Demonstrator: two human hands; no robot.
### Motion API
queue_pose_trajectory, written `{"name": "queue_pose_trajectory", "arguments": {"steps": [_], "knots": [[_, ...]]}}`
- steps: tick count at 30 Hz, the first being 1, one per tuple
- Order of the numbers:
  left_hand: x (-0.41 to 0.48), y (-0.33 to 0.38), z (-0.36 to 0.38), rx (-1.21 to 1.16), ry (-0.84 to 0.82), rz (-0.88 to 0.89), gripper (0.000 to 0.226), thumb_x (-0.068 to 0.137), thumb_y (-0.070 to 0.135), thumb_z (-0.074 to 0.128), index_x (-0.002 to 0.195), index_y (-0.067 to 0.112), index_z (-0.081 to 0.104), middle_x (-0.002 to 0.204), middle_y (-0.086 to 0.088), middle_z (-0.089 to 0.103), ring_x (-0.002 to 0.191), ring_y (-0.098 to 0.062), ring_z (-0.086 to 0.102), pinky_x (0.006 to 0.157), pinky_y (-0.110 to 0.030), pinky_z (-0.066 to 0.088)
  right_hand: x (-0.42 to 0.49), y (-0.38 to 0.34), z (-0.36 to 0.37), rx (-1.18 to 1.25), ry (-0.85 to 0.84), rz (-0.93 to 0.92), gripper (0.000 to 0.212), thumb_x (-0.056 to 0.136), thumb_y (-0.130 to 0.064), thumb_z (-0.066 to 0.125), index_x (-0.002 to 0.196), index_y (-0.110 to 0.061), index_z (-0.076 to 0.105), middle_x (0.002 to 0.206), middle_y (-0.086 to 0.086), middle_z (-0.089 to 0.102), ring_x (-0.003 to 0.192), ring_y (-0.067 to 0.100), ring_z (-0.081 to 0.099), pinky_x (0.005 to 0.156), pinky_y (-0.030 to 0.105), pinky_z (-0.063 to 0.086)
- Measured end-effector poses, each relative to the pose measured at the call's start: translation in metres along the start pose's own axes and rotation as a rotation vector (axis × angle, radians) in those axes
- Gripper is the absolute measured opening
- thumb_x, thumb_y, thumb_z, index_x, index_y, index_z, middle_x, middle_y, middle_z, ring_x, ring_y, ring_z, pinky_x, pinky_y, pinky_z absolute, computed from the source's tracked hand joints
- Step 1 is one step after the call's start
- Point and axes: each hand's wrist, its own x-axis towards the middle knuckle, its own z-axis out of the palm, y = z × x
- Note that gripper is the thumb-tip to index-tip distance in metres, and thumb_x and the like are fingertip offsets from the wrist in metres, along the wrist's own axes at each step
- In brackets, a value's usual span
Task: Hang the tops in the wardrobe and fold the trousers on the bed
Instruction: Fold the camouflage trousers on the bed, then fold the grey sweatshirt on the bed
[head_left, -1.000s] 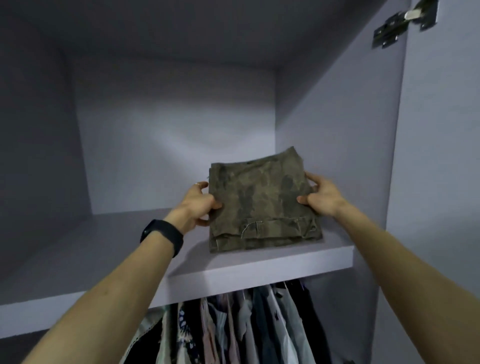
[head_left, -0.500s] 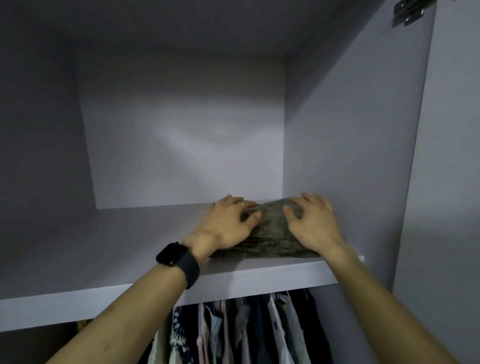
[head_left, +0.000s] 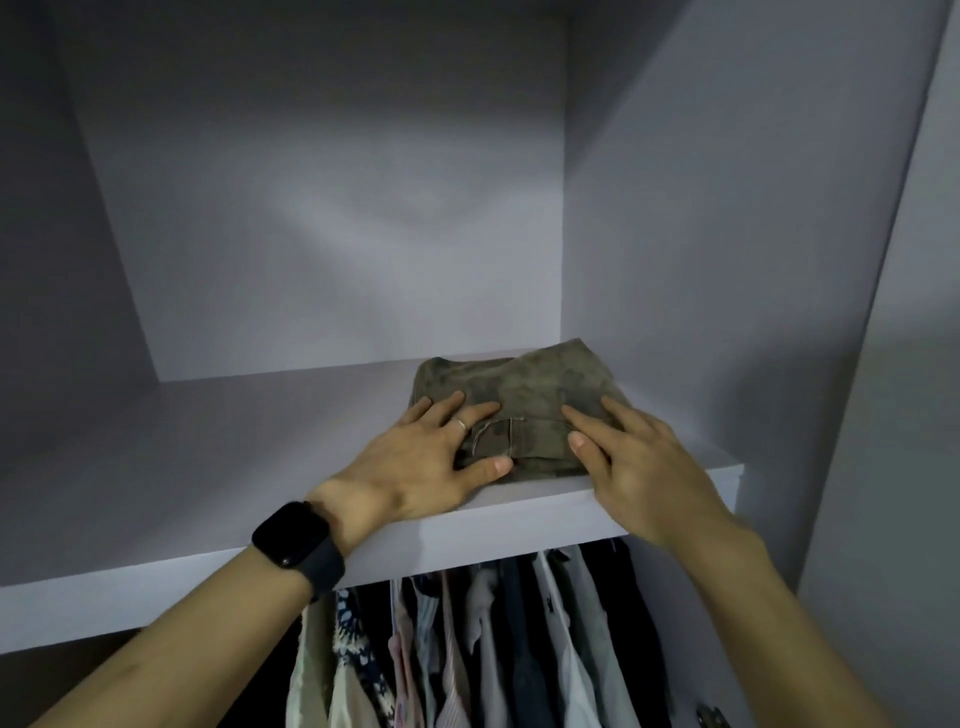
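Pressing folded trousers (head_left: 524, 387) onto shelf (head_left: 208, 493), left hand (head_left: 415, 467) and right hand (head_left: 641, 467) fingers (head_left: 480, 413) straight, gripping nothing; tops (head_left: 467, 654) hung below shelf; likely nearly done.

Probably a home bedroom; wardrobe shelf (head_left: 218, 457) above hanging clothes (head_left: 498, 639)

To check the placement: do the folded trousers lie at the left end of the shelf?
No, the folded trousers lie at the right end of the shelf.

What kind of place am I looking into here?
Probably the inside of a wardrobe: a pale shelf carries folded camouflage trousers, and a row of hanging clothes shows below it.
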Motion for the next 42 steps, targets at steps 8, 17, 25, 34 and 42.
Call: {"name": "queue_pose_trajectory", "arguments": {"steps": [8,17,25,34,42], "knots": [[0.076,0.004,0.0,0.128,-0.179,-0.092,0.081,0.093,0.078,0.025,0.16,0.04,0.0,0.169,-0.005,-0.003,0.155,-0.037,0.0,0.125,-0.046,0.004,0.107,0.019,0.004,-0.301,-0.451,0.133,0.049,0.107,-0.048,0.022,0.156,-0.048,0.019,0.166,-0.002,0.022,0.145,0.035,0.032,0.117,0.05,0.03],[0.163,-0.004,0.011,0.082,-0.219,-0.177,0.08,0.094,0.076,0.03,0.16,0.041,-0.001,0.17,-0.001,-0.005,0.154,-0.039,-0.005,0.125,-0.053,0.009,0.189,0.044,0.036,-0.514,-0.604,0.172,0.057,0.108,-0.03,0.026,0.162,-0.03,0.008,0.169,0.0,0.011,0.153,0.03,0.017,0.121,0.051,0.024],[0.2,-0.015,0.017,0.061,-0.222,-0.195,0.08,0.095,0.076,0.03,0.159,0.041,-0.001,0.169,-0.001,-0.007,0.154,-0.04,-0.008,0.124,-0.055,0.009,0.213,0.053,0.05,-0.464,-0.531,0.2,0.053,0.109,-0.031,0.022,0.162,-0.029,0.012,0.17,-0.006,0.005,0.155,0.027,0.006,0.121,0.051,0.012],[0.177,-0.004,0.004,0.209,-0.166,-0.199,0.077,0.099,0.067,0.035,0.161,0.032,0.006,0.168,-0.004,0.007,0.153,-0.034,0.01,0.121,-0.061,0.012,0.179,0.018,0.041,-0.433,-0.224,0.333,0.043,0.109,-0.027,0.03,0.151,-0.031,0.039,0.152,0.012,0.033,0.141,0.041,0.027,0.113,0.048,0.032],[0.058,0.01,-0.032,0.011,0.053,0.097,0.057,0.099,0.056,0.044,0.152,0.037,0.034,0.152,0.001,0.041,0.136,-0.025,0.04,0.113,-0.044,0.035,0.062,-0.014,-0.001,-0.251,-0.061,0.266,0.045,0.101,-0.035,0.048,0.147,-0.033,0.05,0.157,-0.003,0.039,0.138,0.029,0.037,0.108,0.04,0.042]]}}
